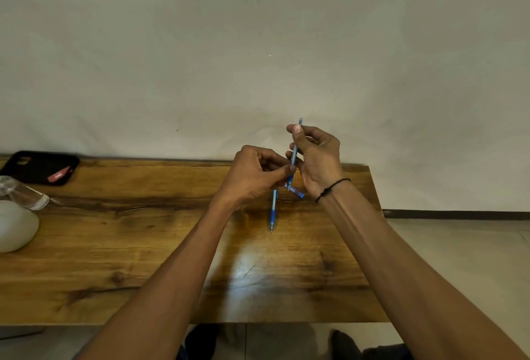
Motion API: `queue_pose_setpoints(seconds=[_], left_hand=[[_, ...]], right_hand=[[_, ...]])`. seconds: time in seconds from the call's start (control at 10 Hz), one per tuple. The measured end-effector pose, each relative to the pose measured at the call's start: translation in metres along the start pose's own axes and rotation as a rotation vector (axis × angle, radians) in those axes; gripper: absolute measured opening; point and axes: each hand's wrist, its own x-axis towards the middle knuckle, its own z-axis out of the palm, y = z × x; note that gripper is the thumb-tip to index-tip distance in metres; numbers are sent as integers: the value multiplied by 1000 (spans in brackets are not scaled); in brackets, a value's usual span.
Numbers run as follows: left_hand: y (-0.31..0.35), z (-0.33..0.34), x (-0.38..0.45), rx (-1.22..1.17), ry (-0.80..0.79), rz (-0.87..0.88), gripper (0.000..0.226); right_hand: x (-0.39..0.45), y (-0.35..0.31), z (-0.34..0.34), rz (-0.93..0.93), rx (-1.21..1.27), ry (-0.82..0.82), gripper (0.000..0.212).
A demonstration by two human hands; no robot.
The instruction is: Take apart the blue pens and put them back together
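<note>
Now, nearest to us, a second blue pen lies flat on the table, tip toward the near edge, just below the working hands. Its upper end runs up behind the left hand, so how whole it is I can't say. A short pale-blue piece pokes out beside it under the right wrist; whether that is a loose part or the end of another pen is too small to tell.

Up above, the left hand is curled, fingertips pinching at the lower stretch of the held pen. The right hand grips that pen's upper barrel, thumb pressed high near the top, holding it close to upright with its clicker end sticking above the fingers. So the pen sits between both hands, lifted well clear of the wood.

Risks from here (my judgement, mind): if the lower section is coming loose, a spring or refill could drop out and skitter off, and small parts on this grain would be hard to spot. A twist with the barrel tilted could cross the threads. And parts landing beside the loose pen below could get mixed up.

Farther back on the left, a dark phone case stays well out of the action.
</note>
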Motion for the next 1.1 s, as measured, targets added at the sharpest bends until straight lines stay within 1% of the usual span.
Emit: queue_pose_setpoints(seconds=[0.1,0.2,0.3,0.4,0.5,0.6,0.8,0.9,1.0,1.1], left_hand=[[-7,-2,1,91,52,-76,5],[-19,-4,3,368,85,-110,6],[-28,0,0,639,68,-108,11],[-37,2,-2,711,68,-155,9],[-42,2,-2,762,76,-222,15],[-45,2,-3,804,43,-257,22],[-55,12,-8,879,5,-190,17],[-57,18,-10,919,20,-144,20],[-61,20,-11,953,3,-133,26],[-65,18,-12,975,-12,-170,28]], right_hand=[[7,12,-6,24,-160,-13,23],[15,24,-13,63,-333,1,17],[22,34,-19,85,-427,37,16],[30,42,-27,45,-547,32,13],[35,48,-32,-7,-647,21,12],[36,55,-34,-34,-718,-7,17],[39,61,-39,-85,-792,-46,13],[37,60,-39,-104,-820,-57,14],[36,61,-42,-124,-841,-70,16],[33,60,-41,-135,-888,-70,17]])
